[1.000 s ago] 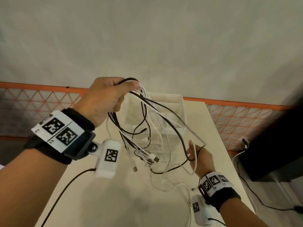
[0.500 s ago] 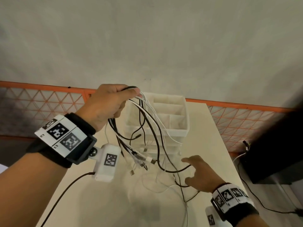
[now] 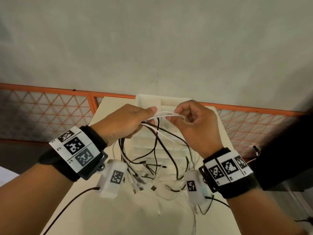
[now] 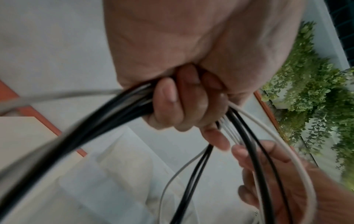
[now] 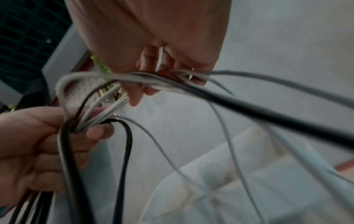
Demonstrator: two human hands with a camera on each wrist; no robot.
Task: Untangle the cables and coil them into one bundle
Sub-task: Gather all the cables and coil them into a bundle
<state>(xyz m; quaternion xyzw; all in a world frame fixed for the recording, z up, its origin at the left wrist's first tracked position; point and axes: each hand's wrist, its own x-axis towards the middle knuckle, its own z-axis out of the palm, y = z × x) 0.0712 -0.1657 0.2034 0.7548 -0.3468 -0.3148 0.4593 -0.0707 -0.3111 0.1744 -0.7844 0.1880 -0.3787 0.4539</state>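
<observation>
Risen from the counter [image 3: 108, 217], right hand [image 3: 194, 126] now pinching light, limp cables [image 3: 162, 116] beside gripping left hand [image 3: 122, 122]; best held at the gathered top.

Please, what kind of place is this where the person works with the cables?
Probably an indoor workshop or lab corner set up for recording, though this is uncertain. A plain pale table stands against a bare grey wall, an orange mesh fence runs behind it, and a white compartment organizer sits on the table.

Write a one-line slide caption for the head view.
Both hands, left and right, hold a bunch of black and white cables above a white organizer on the table.
</observation>
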